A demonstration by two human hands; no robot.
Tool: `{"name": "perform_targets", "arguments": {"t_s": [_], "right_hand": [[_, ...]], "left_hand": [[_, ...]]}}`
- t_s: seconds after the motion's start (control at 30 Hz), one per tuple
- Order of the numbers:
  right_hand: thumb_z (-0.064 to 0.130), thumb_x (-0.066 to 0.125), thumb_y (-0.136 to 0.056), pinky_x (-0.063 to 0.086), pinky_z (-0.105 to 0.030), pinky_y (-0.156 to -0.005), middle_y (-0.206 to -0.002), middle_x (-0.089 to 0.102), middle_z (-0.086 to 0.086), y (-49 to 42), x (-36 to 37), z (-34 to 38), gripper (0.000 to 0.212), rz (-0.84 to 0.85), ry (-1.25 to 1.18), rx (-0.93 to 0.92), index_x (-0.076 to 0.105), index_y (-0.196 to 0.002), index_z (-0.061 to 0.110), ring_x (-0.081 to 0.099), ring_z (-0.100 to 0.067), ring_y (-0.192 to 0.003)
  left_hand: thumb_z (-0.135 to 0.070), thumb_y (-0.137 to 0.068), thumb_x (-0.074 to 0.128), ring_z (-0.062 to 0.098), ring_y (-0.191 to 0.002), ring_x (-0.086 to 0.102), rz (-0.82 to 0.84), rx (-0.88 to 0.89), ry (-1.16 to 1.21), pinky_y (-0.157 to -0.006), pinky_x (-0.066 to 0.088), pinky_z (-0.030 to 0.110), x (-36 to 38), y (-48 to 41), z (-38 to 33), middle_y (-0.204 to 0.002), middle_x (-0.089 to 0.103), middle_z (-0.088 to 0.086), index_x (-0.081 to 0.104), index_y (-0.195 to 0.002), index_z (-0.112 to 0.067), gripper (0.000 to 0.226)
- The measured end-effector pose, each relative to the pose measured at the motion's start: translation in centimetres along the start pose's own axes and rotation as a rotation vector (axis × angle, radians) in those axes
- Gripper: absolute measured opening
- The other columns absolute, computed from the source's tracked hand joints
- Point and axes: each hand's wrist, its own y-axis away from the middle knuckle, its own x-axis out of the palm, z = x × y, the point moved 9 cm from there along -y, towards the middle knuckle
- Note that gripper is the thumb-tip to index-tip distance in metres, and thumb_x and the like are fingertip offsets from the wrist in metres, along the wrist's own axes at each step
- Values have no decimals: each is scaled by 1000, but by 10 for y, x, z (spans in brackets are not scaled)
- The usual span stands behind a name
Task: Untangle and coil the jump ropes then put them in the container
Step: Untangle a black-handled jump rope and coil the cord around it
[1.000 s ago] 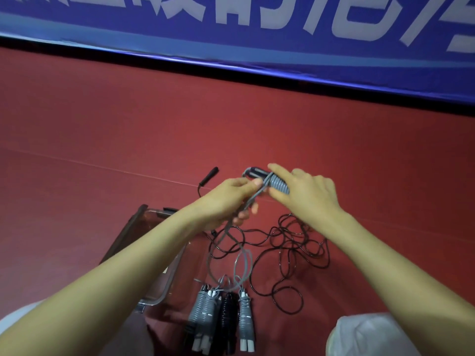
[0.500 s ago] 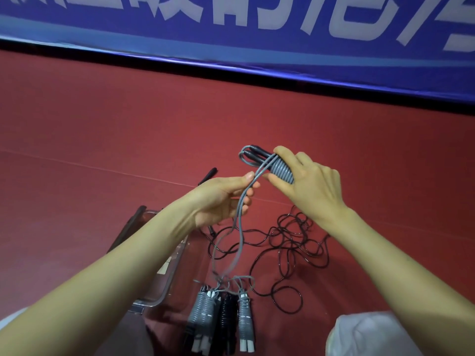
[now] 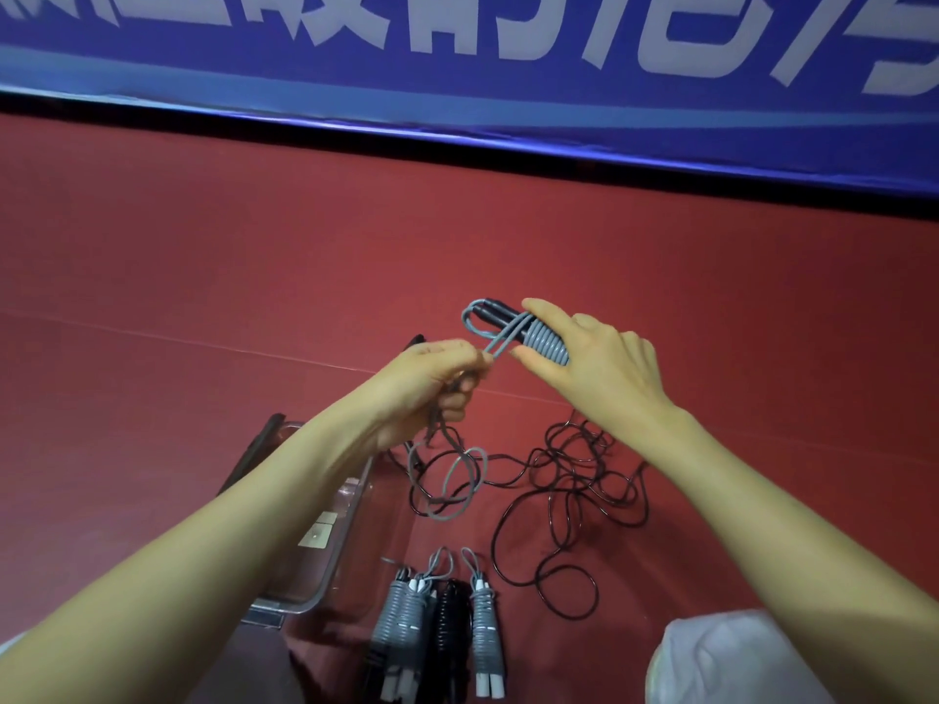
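Observation:
My right hand [image 3: 594, 368] grips the black handles of a grey jump rope, with grey cord coiled tightly round them [image 3: 546, 343]. My left hand [image 3: 437, 383] pinches the loose end of that grey cord [image 3: 460, 487], which hangs below it in a loop. Under my hands a tangled black jump rope [image 3: 574, 480] lies spread on the red floor. Several coiled ropes [image 3: 437, 632], grey and black, lie side by side near the bottom edge. A clear plastic container [image 3: 325, 541] sits on the floor beneath my left forearm.
The red floor [image 3: 203, 276] stretches ahead to a blue banner [image 3: 457, 68] with white lettering along the wall. A black handle tip [image 3: 414, 341] pokes out behind my left hand. A white-clad knee [image 3: 731, 658] shows at the bottom right.
My left hand has drawn the grey cord down and left, pulling it taut from the bundle, and the hanging loop has lifted off the floor pile. My right hand keeps its grip.

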Motion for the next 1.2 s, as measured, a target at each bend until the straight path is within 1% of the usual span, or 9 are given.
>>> {"name": "perform_targets", "arguments": {"t_s": [0.07,0.17,0.27,0.4,0.5,0.7,0.9,1.0,1.2], "right_hand": [[68,36,-90,38,-32,-73,-93,49,6,2,-1,0,60,-5,-20,5,29,-145,46,60,-29,-88],[67,45,-87,40,-31,-74,-94,60,12,3,-7,-3,50,-43,-270,26,43,-132,46,59,-19,-83],[62,57,-84,37,-28,-64,-69,56,18,3,-1,0,36,60,-523,2,51,-116,47,49,-3,-61],[58,63,-77,36,-26,-50,-62,54,8,6,8,11,33,212,-966,15,58,-106,43,43,-10,-49],[57,54,-77,27,-18,-38,-64,58,-2,8,18,19,36,310,-1194,78,57,-101,30,41,-14,-40],[74,52,-67,26,-17,-36,-60,58,-4,11,34,15,82,343,-1177,220,51,-109,3,39,-13,-38],[55,43,-94,26,-15,-36,-57,56,-8,12,42,12,36,380,-1256,271,60,-102,25,37,-15,-35],[56,41,-93,24,-13,-34,-56,53,-7,11,40,12,35,439,-1420,292,57,-101,27,32,-11,-31],[65,43,-83,25,-11,-31,-53,49,-6,24,34,34,51,764,-1620,210,52,-88,15,30,-8,-28]], "left_hand": [[-14,-93,55,8,-44,25,46,-80,-56,-44,24,18,0,-1,11,-55,40,-4,58,-50,-21,44],[-23,-87,64,8,-49,28,100,-63,-79,-47,26,18,-1,-2,11,-62,47,-3,58,-68,-17,21],[-27,-79,67,8,-51,34,102,-4,-99,-49,30,18,-2,-3,10,-66,53,-1,60,-80,-13,15],[-18,-81,70,10,-52,39,69,216,-103,-53,33,23,-2,-3,-7,-76,59,-5,60,-118,-22,39],[-14,-86,64,9,-56,37,64,377,-167,-56,33,22,4,4,-22,-81,63,-17,61,-117,-21,32],[-4,-87,64,7,-54,38,0,337,-90,-51,34,18,2,2,-13,-86,59,-3,65,-112,-21,30],[-32,-80,67,15,-54,36,30,302,-252,-51,32,22,5,4,-17,-69,62,0,63,-117,-31,37],[-53,-80,57,20,-57,35,53,250,-473,-55,27,30,-4,4,-23,-55,52,-4,73,-98,-26,36],[-34,-84,61,8,-74,50,144,287,-485,-79,40,24,-17,11,-36,-73,59,-3,75,-91,-25,18]]}}
